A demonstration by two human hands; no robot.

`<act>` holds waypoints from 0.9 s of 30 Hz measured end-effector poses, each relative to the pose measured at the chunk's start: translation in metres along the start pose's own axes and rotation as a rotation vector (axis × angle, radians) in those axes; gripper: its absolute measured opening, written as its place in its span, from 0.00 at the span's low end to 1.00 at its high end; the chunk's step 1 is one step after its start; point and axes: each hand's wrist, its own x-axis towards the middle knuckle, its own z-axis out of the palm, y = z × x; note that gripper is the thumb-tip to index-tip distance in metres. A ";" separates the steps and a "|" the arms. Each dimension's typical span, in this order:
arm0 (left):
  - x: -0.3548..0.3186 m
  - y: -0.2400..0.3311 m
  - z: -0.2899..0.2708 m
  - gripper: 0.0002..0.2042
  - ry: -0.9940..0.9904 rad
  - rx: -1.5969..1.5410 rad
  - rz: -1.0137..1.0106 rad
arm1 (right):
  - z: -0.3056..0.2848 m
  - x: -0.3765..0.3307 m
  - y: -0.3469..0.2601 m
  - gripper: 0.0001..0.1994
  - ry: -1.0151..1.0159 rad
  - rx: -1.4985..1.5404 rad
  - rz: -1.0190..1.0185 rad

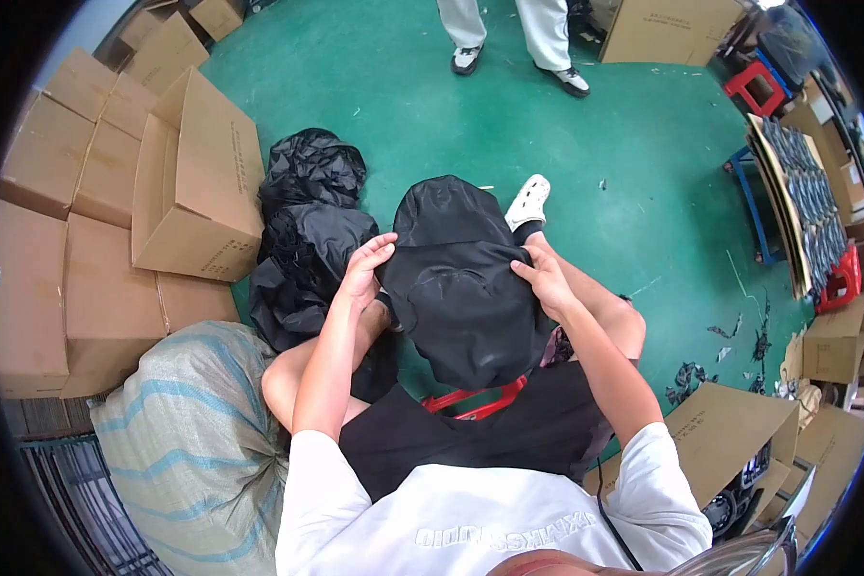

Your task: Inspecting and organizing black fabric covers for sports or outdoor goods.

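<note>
Between my knees rests a black fabric piece point(466, 317), like a cover, with a rounded far end and a fold or edge across its middle. My left hand point(366, 270) pinches its left side at that fold. On the right side, my right hand point(544, 280) grips the same edge, thumb on top. Whether something lies inside the fabric is hidden. Left of it, a heap of black plastic bags or sheeting point(312, 240) lies on the floor. Part of a red plastic stool point(485, 401) shows below the fabric.
Stacked cardboard boxes point(115, 288) and an open carton point(211, 182) line the left, beside a striped woven sack point(192, 432). Another person's legs point(542, 34) stand ahead. At right are a blue cart point(754, 211), black scraps point(686, 379) and an open box point(730, 432).
</note>
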 end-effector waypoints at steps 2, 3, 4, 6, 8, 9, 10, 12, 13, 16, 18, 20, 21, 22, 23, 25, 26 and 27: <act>0.002 -0.001 0.005 0.21 -0.029 -0.046 0.025 | 0.002 0.004 0.001 0.14 0.034 0.072 -0.015; 0.004 0.014 0.007 0.20 -0.078 -0.068 0.035 | 0.010 0.006 -0.014 0.14 0.034 0.078 0.009; 0.018 0.028 0.003 0.20 -0.085 -0.053 0.065 | 0.015 0.022 -0.025 0.14 0.009 0.113 -0.014; 0.052 0.052 -0.004 0.21 -0.084 -0.004 0.128 | 0.015 0.070 -0.031 0.11 -0.032 0.204 -0.055; 0.086 0.060 -0.012 0.20 -0.017 0.057 0.117 | 0.002 0.110 -0.024 0.10 -0.012 0.187 -0.063; 0.101 0.063 -0.020 0.20 0.013 0.089 0.106 | 0.000 0.130 -0.020 0.09 -0.004 0.176 -0.078; 0.118 0.064 -0.024 0.20 0.051 0.101 0.104 | 0.001 0.146 -0.021 0.08 0.001 0.228 -0.089; 0.148 0.067 -0.028 0.20 0.068 0.093 0.124 | 0.003 0.173 -0.026 0.08 0.042 0.268 -0.076; 0.160 0.067 -0.030 0.20 0.070 0.078 0.132 | 0.000 0.186 -0.027 0.07 0.075 0.306 -0.071; 0.204 0.045 -0.052 0.18 0.199 0.191 0.125 | -0.016 0.234 -0.005 0.11 0.180 0.103 -0.091; 0.234 0.014 -0.080 0.17 0.397 0.560 0.065 | -0.033 0.261 0.018 0.15 0.369 -0.285 -0.031; 0.239 -0.015 -0.120 0.17 0.424 0.589 -0.028 | -0.034 0.268 0.031 0.15 0.374 -0.376 0.038; 0.237 -0.023 -0.125 0.17 0.426 0.608 -0.131 | -0.036 0.265 0.035 0.15 0.404 -0.474 0.112; 0.233 -0.029 -0.129 0.17 0.433 0.606 -0.130 | -0.037 0.260 0.039 0.17 0.466 -0.381 0.101; 0.226 -0.035 -0.132 0.17 0.458 0.504 -0.101 | -0.037 0.256 0.042 0.17 0.455 -0.383 0.098; 0.205 -0.048 -0.132 0.17 0.472 0.396 -0.070 | -0.053 0.237 0.042 0.19 0.384 -0.244 0.092; 0.193 -0.051 -0.133 0.19 0.513 0.445 -0.085 | -0.068 0.238 0.056 0.16 0.384 -0.153 0.033; 0.172 -0.057 -0.135 0.20 0.567 0.494 -0.108 | -0.077 0.227 0.058 0.16 0.374 -0.155 0.034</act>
